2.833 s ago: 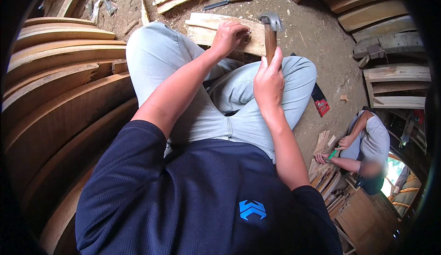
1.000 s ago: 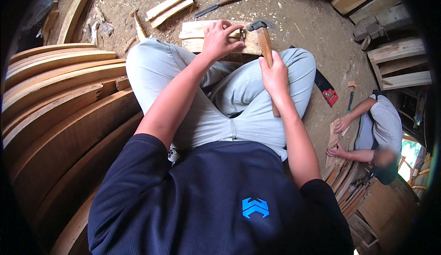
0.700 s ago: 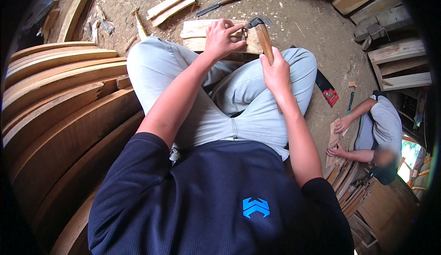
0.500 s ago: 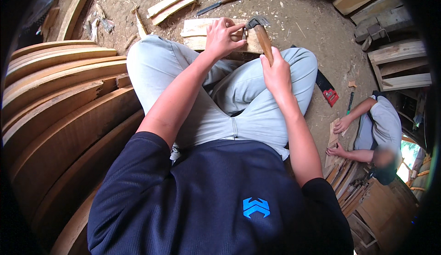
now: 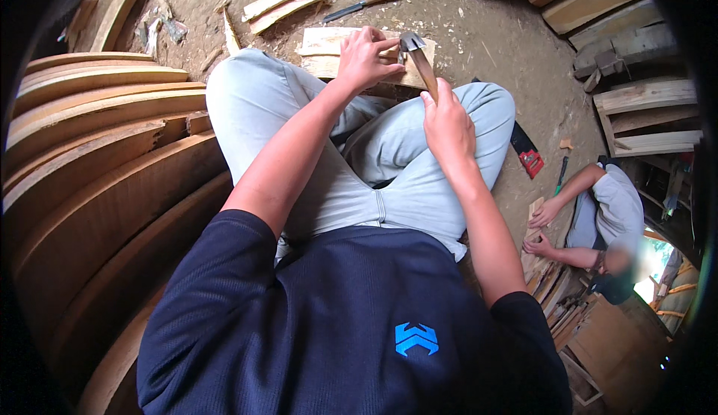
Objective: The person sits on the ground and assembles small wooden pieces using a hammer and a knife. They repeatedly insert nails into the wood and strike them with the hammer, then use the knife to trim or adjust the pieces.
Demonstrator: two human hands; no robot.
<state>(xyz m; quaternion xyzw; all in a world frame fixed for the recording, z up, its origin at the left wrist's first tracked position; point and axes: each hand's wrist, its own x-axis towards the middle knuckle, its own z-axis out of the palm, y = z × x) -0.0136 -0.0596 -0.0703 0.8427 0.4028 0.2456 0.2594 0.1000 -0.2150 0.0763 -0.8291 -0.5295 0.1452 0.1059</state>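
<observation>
My left hand (image 5: 364, 60) rests over a pale wooden board (image 5: 320, 42) in front of my crossed legs. Its index finger and thumb pinch a small upright metal piece (image 5: 402, 57), whose kind I cannot make out. My right hand (image 5: 449, 122) is wrapped round the wooden handle of a claw hammer (image 5: 425, 69). The hammer's metal head is close by the left fingertips, over the metal piece; whether they touch cannot be told. Part of the board lies hidden under the left hand.
Curved planks (image 5: 97, 134) are stacked at my left. Beyond the board lie a grooved wood piece (image 5: 283, 5) and a wooden-handled blade tool (image 5: 362, 7). A red-handled saw (image 5: 529, 162) is by my right knee. At the right, another person (image 5: 615, 209) handles wood, near stacked timber (image 5: 647, 97).
The hammer has turned in my right hand, its head now a little lower and further left. My left hand stays at almost the same spot. The whole view has shifted slightly.
</observation>
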